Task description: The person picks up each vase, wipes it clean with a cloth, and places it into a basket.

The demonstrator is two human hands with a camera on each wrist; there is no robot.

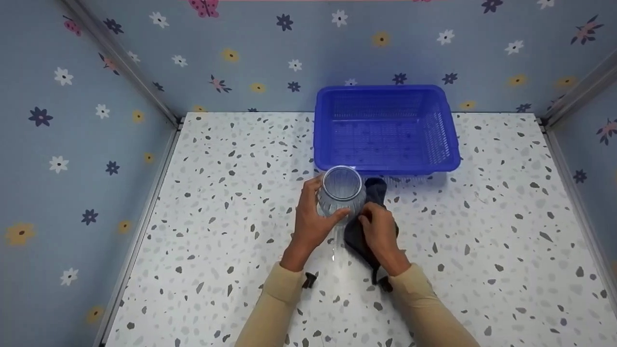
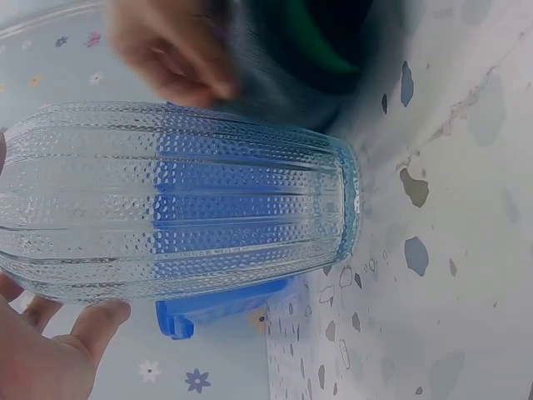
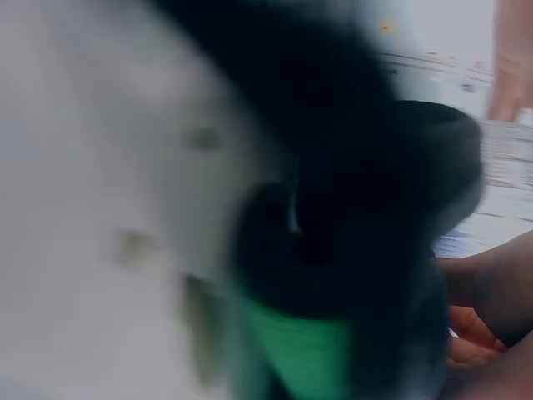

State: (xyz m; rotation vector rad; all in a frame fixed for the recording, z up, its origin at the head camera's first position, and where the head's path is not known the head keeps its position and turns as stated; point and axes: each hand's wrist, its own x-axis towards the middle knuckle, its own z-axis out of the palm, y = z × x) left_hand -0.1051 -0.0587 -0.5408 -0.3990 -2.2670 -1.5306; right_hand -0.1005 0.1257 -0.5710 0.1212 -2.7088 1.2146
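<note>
A clear ribbed glass jar, its mouth facing up, is held in my left hand, thumb on the near side and fingers round the left side. In the left wrist view, small dimples cover the walls of the jar, and its base is near the speckled surface. On the jar's right, my right hand grips a dark cloth with curled fingers, close against the glass. The cloth hangs loose and blurred in the right wrist view, with a green patch showing. Part of the cloth lies hidden under the right hand.
A blue plastic basket with perforated sides stands just beyond the jar, against the back wall. Flower-patterned panels enclose the white speckled tabletop at the back and both sides.
</note>
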